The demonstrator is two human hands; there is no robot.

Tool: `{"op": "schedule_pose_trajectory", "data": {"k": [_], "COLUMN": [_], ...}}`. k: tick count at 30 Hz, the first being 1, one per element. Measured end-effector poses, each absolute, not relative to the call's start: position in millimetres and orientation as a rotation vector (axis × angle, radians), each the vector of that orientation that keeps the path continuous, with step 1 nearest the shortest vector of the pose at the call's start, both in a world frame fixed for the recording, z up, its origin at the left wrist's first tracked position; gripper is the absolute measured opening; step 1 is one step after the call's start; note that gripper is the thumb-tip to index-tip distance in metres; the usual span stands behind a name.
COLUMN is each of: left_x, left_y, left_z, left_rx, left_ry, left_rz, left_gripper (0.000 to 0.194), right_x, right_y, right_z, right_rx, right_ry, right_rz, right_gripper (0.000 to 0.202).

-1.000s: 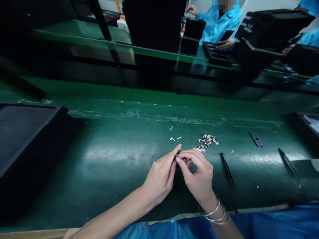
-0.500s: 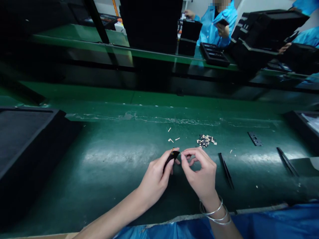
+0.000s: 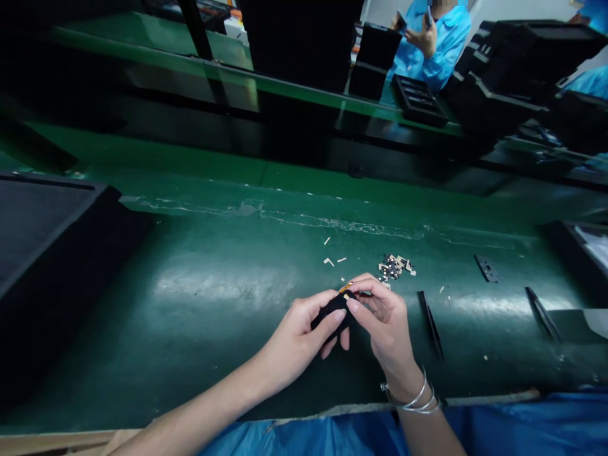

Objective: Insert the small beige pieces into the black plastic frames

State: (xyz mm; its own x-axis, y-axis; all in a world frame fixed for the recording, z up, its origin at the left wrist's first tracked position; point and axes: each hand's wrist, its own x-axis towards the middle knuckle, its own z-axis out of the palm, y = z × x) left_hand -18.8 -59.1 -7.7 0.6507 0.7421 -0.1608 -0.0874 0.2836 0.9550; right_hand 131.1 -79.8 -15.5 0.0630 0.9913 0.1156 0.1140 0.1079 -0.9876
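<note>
My left hand (image 3: 304, 329) is closed around a small flat black part (image 3: 331, 318), thumb on top and fingers beneath. An orange strip (image 3: 346, 287) shows at its far edge. The fingers of my right hand (image 3: 384, 316) close on the part's right end, the thumb beside a small pale patch on it. Just beyond the hands lies a pile of small black and cream pieces (image 3: 395, 267). A few cream slips (image 3: 329, 261) lie to the left of that pile. Black tweezers (image 3: 430, 326) rest right of my right hand.
A dark flat plate (image 3: 487, 268) and second tweezers (image 3: 543, 314) lie farther right on the green table (image 3: 213, 354). Black boxes stand at the left (image 3: 61, 253) and right edges. Across the shelf, a person in blue (image 3: 439, 47) handles something beside a black tray (image 3: 419, 100).
My right hand has come left onto the black part, which has turned to lie flatter in my left hand. The person opposite has raised their hands. The view has shifted slightly.
</note>
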Motion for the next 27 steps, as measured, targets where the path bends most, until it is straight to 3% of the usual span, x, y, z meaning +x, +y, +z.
{"op": "schedule_pose_trajectory", "data": {"k": [27], "left_x": [-20.0], "left_y": [-60.4], "left_z": [-9.0], "left_rx": [1.244], "left_ry": [0.704], "left_rz": [0.595], "left_gripper": [0.028], "right_x": [127.7], "right_y": [-80.2], "right_z": [-18.0], "right_rx": [-1.246], "right_ry": [-1.245], "right_rz": [0.953], "right_gripper": [0.004]}}
